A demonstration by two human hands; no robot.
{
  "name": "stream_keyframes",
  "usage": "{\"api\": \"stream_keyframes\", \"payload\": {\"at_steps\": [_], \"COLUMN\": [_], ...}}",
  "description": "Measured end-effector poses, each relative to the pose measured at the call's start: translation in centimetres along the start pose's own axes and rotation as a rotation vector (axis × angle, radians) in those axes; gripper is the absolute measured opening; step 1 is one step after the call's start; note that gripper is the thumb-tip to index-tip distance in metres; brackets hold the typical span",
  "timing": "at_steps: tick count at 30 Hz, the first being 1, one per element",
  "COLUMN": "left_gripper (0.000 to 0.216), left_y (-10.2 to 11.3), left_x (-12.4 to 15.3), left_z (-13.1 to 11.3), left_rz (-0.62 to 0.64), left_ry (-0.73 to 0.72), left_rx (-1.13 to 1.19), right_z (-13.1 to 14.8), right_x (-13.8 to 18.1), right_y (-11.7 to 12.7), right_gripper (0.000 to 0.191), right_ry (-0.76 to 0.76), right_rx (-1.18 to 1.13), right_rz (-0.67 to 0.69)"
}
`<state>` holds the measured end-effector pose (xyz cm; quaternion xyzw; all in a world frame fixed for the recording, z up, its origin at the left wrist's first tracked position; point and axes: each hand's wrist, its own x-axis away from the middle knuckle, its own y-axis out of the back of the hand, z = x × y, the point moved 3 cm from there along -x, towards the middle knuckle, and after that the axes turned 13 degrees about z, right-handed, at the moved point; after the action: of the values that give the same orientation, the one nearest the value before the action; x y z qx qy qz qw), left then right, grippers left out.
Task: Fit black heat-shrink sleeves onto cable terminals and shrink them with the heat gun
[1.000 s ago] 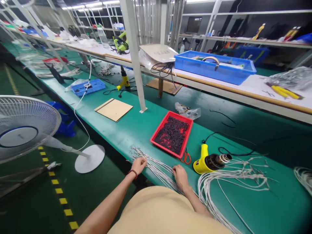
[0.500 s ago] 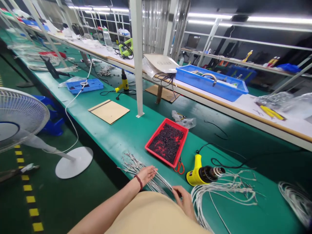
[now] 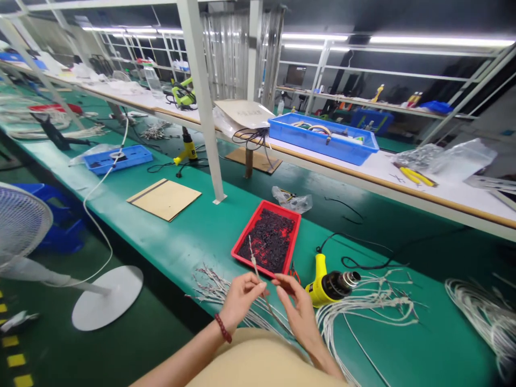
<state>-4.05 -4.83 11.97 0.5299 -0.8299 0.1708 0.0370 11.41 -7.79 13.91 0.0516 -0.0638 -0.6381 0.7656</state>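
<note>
My left hand (image 3: 243, 296) pinches a thin white cable (image 3: 253, 261). Its stripped end points up, in front of the red tray (image 3: 297, 232) of small black tube pieces (image 3: 269, 242). My right hand (image 3: 297, 305) is close beside it, thumb and fingertips drawn together; anything between them is too small to make out. Beneath both hands a bundle of white cables (image 3: 217, 287) lies along the bench edge, loose wire ends to the left. Red-handled scissors (image 3: 294, 273), partly hidden behind my right hand, lie by the tray's near corner.
A yellow and black heat gun (image 3: 321, 287) lies right of my hands, beside looped white cables (image 3: 374, 306). A cardboard sheet (image 3: 165, 200) is on the green bench to the left. Above runs a shelf with a blue bin (image 3: 322, 142); a post (image 3: 205, 107) rises from the bench.
My left hand has lifted one cable end from the bundle and raised it before the tray. My right hand has moved up beside it. The view has shifted right.
</note>
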Motion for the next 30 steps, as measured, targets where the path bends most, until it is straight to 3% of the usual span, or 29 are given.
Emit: {"api": "stream_keyframes", "payload": {"at_steps": [3,7,13,19,21,23,27,30], "left_gripper": [0.026,0.025,0.020,0.020,0.028,0.028,0.028,0.027], "left_y": [-1.4,-2.4,-0.5,2.8,2.3,1.0,-2.0,-2.7], "left_x": [0.6,0.6,0.3,0.5,0.4,0.2,-0.2,-0.6], "left_z": [-0.7,-0.9,-1.9,-5.7,-6.6,-6.7,-5.3,-4.1], "left_rz": [0.067,0.120,0.154,-0.107,-0.097,-0.008,0.162,0.142], "left_ry": [-0.047,-0.105,-0.104,-0.219,-0.252,-0.238,-0.180,-0.197], "left_rx": [-0.059,-0.151,-0.329,-0.375,-0.355,-0.296,-0.096,-0.010], "right_z": [2.3,3.3,4.0,4.2,4.0,4.0,3.6,3.2], "right_x": [-2.2,-3.1,-2.6,-1.6,-1.3,-1.3,-1.5,-1.5], "right_y": [-0.9,-1.5,-1.4,-0.9,-1.0,-1.1,-1.1,-1.0], "right_gripper": [0.027,0.016,0.019,0.026,0.030,0.031,0.037,0.043], "right_ry": [0.050,0.089,0.116,0.040,0.018,0.037,0.096,0.092], "right_rx": [-0.005,0.033,0.073,-0.075,-0.135,-0.133,-0.002,0.166], "right_rz": [0.002,0.015,0.058,0.085,0.105,0.109,0.107,0.137]}}
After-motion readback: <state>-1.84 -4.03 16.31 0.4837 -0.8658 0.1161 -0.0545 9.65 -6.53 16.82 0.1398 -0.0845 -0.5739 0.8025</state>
